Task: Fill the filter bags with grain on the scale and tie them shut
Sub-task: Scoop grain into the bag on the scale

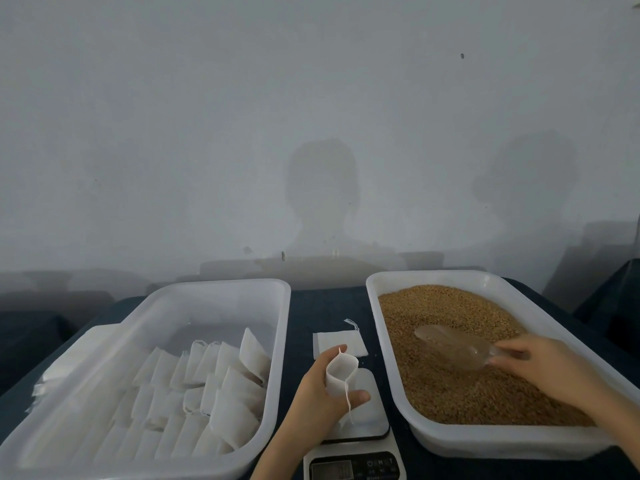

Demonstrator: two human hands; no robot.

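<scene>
Two bare forearms, no sleeves, left grip (322, 386), right grip (550, 368)

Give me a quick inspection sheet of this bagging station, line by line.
Surface: dark table.
Job's things: grain tray on the right; left tray holds filled bags; scale in the middle; flat bag behind it.
Clutter: nothing seen.
Grippers: left hand holds an open filter bag over the scale; right hand grips a clear scoop in the grain.
Cables: nothing seen.
Surroundings: plain wall with shadows.
</scene>
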